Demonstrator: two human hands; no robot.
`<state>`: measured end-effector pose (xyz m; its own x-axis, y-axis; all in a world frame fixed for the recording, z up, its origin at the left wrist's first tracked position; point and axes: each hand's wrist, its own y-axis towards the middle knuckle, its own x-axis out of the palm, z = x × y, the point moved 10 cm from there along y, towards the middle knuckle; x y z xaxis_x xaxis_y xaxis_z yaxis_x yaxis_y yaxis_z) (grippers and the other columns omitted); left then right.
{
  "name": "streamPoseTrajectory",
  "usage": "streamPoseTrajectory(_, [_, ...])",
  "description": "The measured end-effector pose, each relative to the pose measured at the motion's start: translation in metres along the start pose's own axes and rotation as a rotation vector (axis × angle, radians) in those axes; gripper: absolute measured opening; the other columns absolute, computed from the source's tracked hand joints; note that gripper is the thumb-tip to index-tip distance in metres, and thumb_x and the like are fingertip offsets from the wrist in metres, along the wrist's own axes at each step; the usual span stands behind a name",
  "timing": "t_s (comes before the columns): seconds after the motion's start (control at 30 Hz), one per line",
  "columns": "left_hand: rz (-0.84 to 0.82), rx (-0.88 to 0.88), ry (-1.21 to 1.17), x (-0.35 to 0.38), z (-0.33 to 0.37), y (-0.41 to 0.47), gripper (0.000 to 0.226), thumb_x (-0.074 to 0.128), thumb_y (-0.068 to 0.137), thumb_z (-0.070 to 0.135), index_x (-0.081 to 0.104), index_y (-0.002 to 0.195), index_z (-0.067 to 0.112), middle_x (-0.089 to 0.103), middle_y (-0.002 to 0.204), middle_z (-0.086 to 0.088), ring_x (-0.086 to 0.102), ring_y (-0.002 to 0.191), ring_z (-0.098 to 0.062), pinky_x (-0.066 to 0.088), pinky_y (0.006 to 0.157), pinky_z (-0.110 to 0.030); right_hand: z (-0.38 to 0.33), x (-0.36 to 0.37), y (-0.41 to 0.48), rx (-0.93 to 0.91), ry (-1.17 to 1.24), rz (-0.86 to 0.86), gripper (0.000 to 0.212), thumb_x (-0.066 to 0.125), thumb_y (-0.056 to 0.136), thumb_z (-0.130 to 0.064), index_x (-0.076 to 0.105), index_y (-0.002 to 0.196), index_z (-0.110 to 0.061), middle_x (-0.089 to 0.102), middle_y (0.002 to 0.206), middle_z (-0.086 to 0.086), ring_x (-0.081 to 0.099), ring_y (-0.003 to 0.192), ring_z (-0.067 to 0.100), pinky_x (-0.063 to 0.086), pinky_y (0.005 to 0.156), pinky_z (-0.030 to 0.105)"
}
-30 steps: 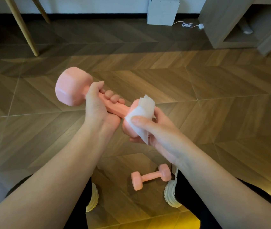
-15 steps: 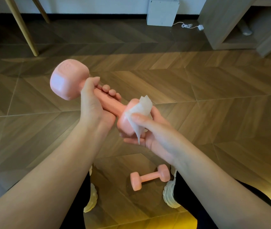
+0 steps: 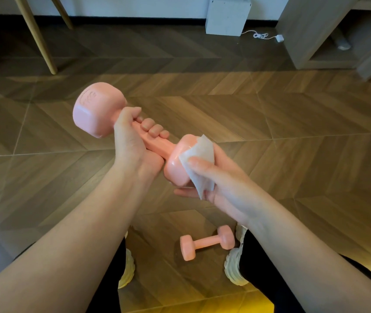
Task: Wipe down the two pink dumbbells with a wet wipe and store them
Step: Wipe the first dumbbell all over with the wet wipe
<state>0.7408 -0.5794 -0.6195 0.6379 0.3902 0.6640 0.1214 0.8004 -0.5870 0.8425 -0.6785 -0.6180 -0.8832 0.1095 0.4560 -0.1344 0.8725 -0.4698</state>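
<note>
left hand [image 3: 132, 143]: fingers wrapped round the handle of the raised dumbbell [image 3: 99, 110], mid-frame.
right hand [image 3: 220, 181]: cups its near head, thumb pinning the wet wipe [image 3: 199, 154] there.
second dumbbell [image 3: 207, 242]: on the floor [image 3: 293, 132], 6 o'clock.
shelf unit [image 3: 304, 41]: 2 o'clock; holds a greyish item [image 3: 342, 45], unclear.

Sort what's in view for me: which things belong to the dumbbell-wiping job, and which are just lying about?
Job:
- held dumbbell, gripped by the left hand
- wipe, pressed on its near head by the right hand
- floor dumbbell, between the shoes

Lying about:
- white box
- cable
- wooden legs
- shelf unit, perhaps the storage spot; cannot tell
</note>
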Motion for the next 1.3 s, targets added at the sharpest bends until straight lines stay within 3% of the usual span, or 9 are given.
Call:
streamPoseTrajectory(0.2, [-0.039,0.029,0.056,0.006,-0.002,-0.005,0.031,0.048,0.091,0.016,0.032,0.065,0.020,0.026,0.050,0.007,0.025,0.040,-0.011,0.030,0.044,-0.022,0.005,-0.004,0.003,-0.018,-0.069,0.198,0.064,0.077,0.074,-0.042,0.050,0.131,-0.031,0.064,0.123,0.009,0.069,0.104,0.030,0.060,0.070,0.041])
streamPoseTrajectory(0.43, [0.008,0.025,-0.045,0.002,0.006,-0.001,0.032,0.049,0.090,0.016,0.034,0.062,0.020,0.028,0.049,0.007,0.026,0.039,-0.011,0.030,0.043,-0.022,-0.006,0.005,0.000,-0.040,-0.083,-0.004,0.067,0.073,0.080,-0.025,0.044,0.140,-0.029,0.055,0.134,0.010,0.062,0.117,0.031,0.058,0.085,0.048])
streamPoseTrajectory(0.53, [0.005,0.023,-0.020,0.000,0.004,-0.002,0.031,0.050,0.089,0.016,0.034,0.063,0.020,0.028,0.051,0.007,0.027,0.041,-0.011,0.031,0.044,-0.024,-0.002,0.002,0.001,-0.053,-0.149,0.098,0.075,0.082,0.071,-0.024,0.046,0.135,-0.035,0.057,0.128,0.004,0.066,0.111,0.026,0.060,0.078,0.041])
streamPoseTrajectory(0.67, [-0.024,0.036,0.021,0.004,-0.001,-0.006,0.031,0.048,0.090,0.016,0.032,0.064,0.020,0.026,0.050,0.007,0.025,0.041,-0.011,0.030,0.044,-0.023,0.000,-0.001,0.001,-0.057,-0.122,0.209,0.056,0.081,0.078,-0.030,0.051,0.126,-0.034,0.066,0.118,0.005,0.071,0.100,0.026,0.061,0.074,0.039])
streamPoseTrajectory(0.83, [-0.090,0.045,0.016,0.011,-0.001,-0.006,0.033,0.046,0.091,0.016,0.032,0.061,0.020,0.025,0.050,0.006,0.025,0.041,-0.012,0.031,0.043,-0.024,0.004,0.002,-0.001,0.048,-0.036,0.132,0.059,0.076,0.075,-0.048,0.051,0.127,-0.036,0.065,0.124,0.011,0.070,0.103,0.035,0.060,0.067,0.041])
streamPoseTrajectory(1.03, [-0.022,0.036,-0.007,0.004,-0.001,-0.003,0.029,0.060,0.089,0.018,0.044,0.064,0.017,0.050,0.056,0.003,0.053,0.050,-0.014,0.050,0.060,-0.026,-0.003,-0.001,-0.003,-0.053,0.011,0.107,0.057,0.076,0.077,-0.029,0.052,0.128,-0.033,0.059,0.129,0.010,0.065,0.112,0.035,0.059,0.080,0.049])
streamPoseTrajectory(1.1, [0.018,0.013,-0.005,0.000,-0.006,-0.004,0.031,0.062,0.090,0.020,0.042,0.066,0.019,0.044,0.052,0.006,0.047,0.044,-0.010,0.046,0.053,-0.023,-0.005,-0.003,-0.004,-0.102,-0.062,0.157,0.057,0.078,0.075,-0.024,0.053,0.125,-0.035,0.061,0.126,0.004,0.066,0.111,0.027,0.057,0.088,0.054])
streamPoseTrajectory(1.2, [0.025,-0.008,0.007,0.000,-0.009,-0.004,0.033,0.058,0.092,0.023,0.036,0.068,0.021,0.030,0.049,0.008,0.030,0.039,-0.009,0.034,0.044,-0.021,-0.008,-0.002,-0.004,-0.147,-0.082,0.198,0.057,0.079,0.071,-0.027,0.054,0.122,-0.033,0.062,0.122,0.002,0.067,0.108,0.021,0.060,0.081,0.042])
streamPoseTrajectory(1.3, [-0.022,0.017,0.046,0.007,-0.004,-0.004,0.034,0.054,0.093,0.020,0.034,0.065,0.021,0.027,0.048,0.007,0.027,0.039,-0.010,0.032,0.044,-0.022,-0.003,-0.004,0.000,-0.107,-0.009,0.239,0.045,0.073,0.082,-0.036,0.054,0.122,-0.032,0.065,0.121,0.004,0.066,0.111,0.027,0.056,0.085,0.051])
